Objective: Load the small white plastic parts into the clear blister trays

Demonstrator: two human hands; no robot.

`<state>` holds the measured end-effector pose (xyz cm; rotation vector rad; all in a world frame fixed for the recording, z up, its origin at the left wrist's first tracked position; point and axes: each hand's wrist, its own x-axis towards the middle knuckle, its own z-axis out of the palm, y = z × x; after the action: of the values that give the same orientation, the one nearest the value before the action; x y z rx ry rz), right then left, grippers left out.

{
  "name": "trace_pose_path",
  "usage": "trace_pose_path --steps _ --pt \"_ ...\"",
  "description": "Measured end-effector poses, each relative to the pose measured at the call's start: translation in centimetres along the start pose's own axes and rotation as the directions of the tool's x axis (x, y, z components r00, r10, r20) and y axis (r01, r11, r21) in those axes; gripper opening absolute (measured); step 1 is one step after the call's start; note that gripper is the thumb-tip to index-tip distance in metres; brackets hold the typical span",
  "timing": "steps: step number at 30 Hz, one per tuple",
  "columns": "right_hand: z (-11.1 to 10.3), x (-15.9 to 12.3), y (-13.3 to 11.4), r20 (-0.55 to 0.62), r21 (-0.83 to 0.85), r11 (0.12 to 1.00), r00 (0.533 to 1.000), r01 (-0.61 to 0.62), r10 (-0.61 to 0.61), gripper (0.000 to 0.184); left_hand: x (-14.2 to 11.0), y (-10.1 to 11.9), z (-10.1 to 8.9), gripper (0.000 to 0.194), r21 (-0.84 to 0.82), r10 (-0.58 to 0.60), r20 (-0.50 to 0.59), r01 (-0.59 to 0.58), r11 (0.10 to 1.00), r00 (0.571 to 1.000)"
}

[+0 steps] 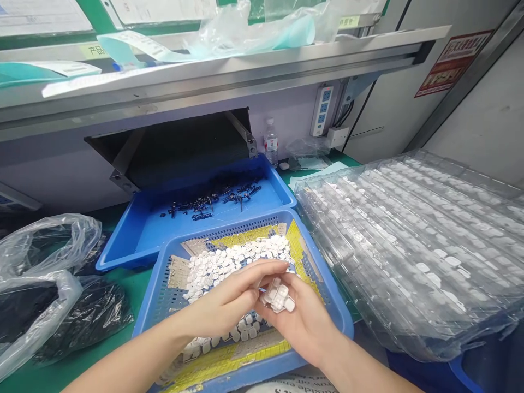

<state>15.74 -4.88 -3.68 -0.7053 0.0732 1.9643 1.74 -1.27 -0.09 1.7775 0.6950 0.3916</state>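
"What has the grip got?"

"The right hand (305,314) is cupped, palm up, around a small heap of white pieces (278,296), just right of centre in the lower half of the frame."

"And the left hand (231,297)?"

"It arches in from the left, back of the hand upward, fingers together and pointing right, over the right hand's fingers. Its thumb bends toward the heap. The palm is hidden, so I can't tell whether it grasps anything."

"How do the arms lie?"

"The left forearm (139,349) slants up from the bottom left, the right forearm (364,365) from the bottom right. The hands meet above a blue basket (343,325)."

"Further out?"

"More white pieces (241,254) lie spread in the basket. Behind it, mid-frame, a blue tray (143,232) holds black parts (200,204). Clear plastic trays (409,240) fill the right side; a plastic bag (88,314) sits lower left."
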Motion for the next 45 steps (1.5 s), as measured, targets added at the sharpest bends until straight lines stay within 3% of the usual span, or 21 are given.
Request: trace_pose_path --steps 4,9,12,15,17,21,24,29,32,34,36,39,45 --pt "0.0 -0.1 0.1 0.012 0.011 1.0 1.0 -0.021 0.021 0.015 -0.1 0.1 0.1 0.042 0.027 0.027 -0.077 -0.025 0.999 0.997" --pt "0.0 -0.2 0.1 0.004 0.025 0.999 0.999 -0.04 0.04 0.013 0.1 -0.1 0.4 0.036 0.184 0.115 -0.118 -0.092 0.979 0.986" --pt "0.1 -0.4 -0.1 0.026 0.011 0.998 0.998 -0.06 0.06 0.015 0.5 -0.4 0.3 0.026 0.035 0.029 -0.242 -0.022 0.999 0.97" --pt "0.1 -0.5 -0.3 0.033 -0.019 0.996 0.995 -0.089 0.089 0.025 0.9 -0.8 -0.1 0.014 -0.203 -0.13 -0.371 0.056 0.978 0.92" --pt "0.0 -0.5 -0.3 0.021 -0.015 0.995 0.995 -0.096 0.096 0.035 1.0 -1.0 -0.3 0.011 -0.294 -0.176 -0.393 0.057 0.954 0.903" --pt "-0.3 -0.4 -0.4 0.026 0.05 0.995 0.996 -0.086 0.085 0.044 1.1 -0.9 -0.3 0.011 -0.362 -0.205 -0.366 0.064 0.93 0.908" --pt "-0.4 -0.4 -0.4 0.015 0.085 0.994 0.998 -0.069 0.067 0.046 1.0 -0.4 0.1 0.014 -0.299 -0.217 -0.384 0.102 0.949 0.898" --pt "-0.2 -0.8 -0.3 0.028 0.112 0.991 0.997 -0.075 0.072 0.046 0.8 0.2 0.4 0.022 -0.222 -0.241 -0.302 0.177 0.959 0.922" --pt "-0.1 -0.7 -0.2 0.054 0.121 0.991 0.997 -0.065 0.059 0.04 0.7 -0.1 0.9 0.019 0.041 -0.173 -0.313 0.195 0.98 0.934" --pt "-0.1 -0.7 -0.1 0.06 0.121 0.991 0.997 -0.064 0.057 0.033 0.7 -0.5 1.5 0.021 0.246 -0.128 -0.293 0.204 0.947 0.948" --pt "-0.1 -0.6 -0.1 0.048 0.116 0.991 0.997 -0.065 0.059 0.026 0.8 -0.8 2.2 0.028 0.343 -0.12 -0.288 0.219 0.913 0.95" --pt "-0.1 -0.6 -0.1 0.054 0.099 0.993 0.997 -0.064 0.059 0.024 0.9 -1.2 3.0 0.023 0.352 -0.132 -0.299 0.238 0.905 0.945" --pt "-0.3 -0.6 0.0 0.199 0.089 0.994 0.979 -0.058 0.039 0.029 1.2 -1.1 2.8 0.008 0.272 -0.199 -0.311 0.288 0.918 0.929"
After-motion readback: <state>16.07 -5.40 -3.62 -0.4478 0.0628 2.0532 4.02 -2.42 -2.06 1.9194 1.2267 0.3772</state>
